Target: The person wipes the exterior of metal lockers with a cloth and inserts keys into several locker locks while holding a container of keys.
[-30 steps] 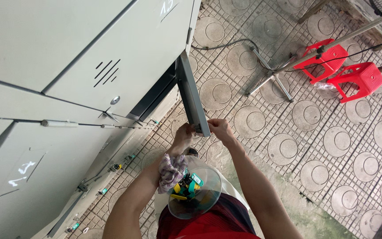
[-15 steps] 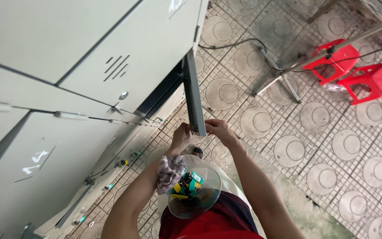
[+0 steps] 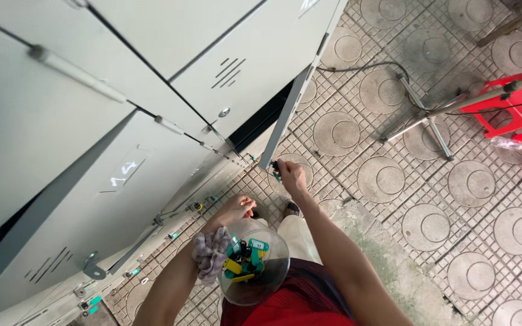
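Change since half a second ago: the hands, then together at the lower end of the open grey metal cabinet door (image 3: 286, 115), have parted; the left hand has dropped back toward the body.

Right hand (image 3: 290, 175): clenched on a small green-tagged key (image 3: 277, 175) at the door's near bottom corner, edge-on to the view.

Left hand (image 3: 235, 209): loosely curled; whether its grip holds anything cannot be told. It hangs just above a clear round plastic container (image 3: 255, 265) holding green and yellow key tags, a mauve crumpled cloth (image 3: 210, 253) at its left rim.

Grey metal locker bank (image 3: 92, 151): fills the left; slotted vents and pale rectangular labels on the doors.

Open room: patterned circle-tiled floor (image 3: 394, 181) right of the door. Far right, a red plastic stool (image 3: 509, 108) and a metal stand (image 3: 424, 124).
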